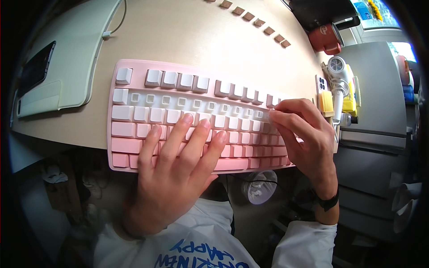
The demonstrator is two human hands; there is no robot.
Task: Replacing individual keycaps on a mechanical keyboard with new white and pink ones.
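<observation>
A pink mechanical keyboard [134, 64] with white-to-pink keycaps lies on the table before me. In its number row, a run of bare switches [182, 101] shows where no keycaps sit. My left hand [174, 177] lies palm down over the left half, holding nothing, its spread fingertips touching the keys. At the right end of the number row, my right hand [306, 134] pinches with thumb and forefinger around a keycap that the fingers mostly hide. Several loose keycaps [248, 16] form a slanting line on the table beyond the keyboard.
On the left are a white case [72, 50], a dark phone [37, 68] and a cable plug [106, 34]. To the right stand a red mug [323, 38], a white hair dryer [339, 72], a brush [326, 104] and another phone [321, 83]. A lined bin [259, 191] sits below the table edge.
</observation>
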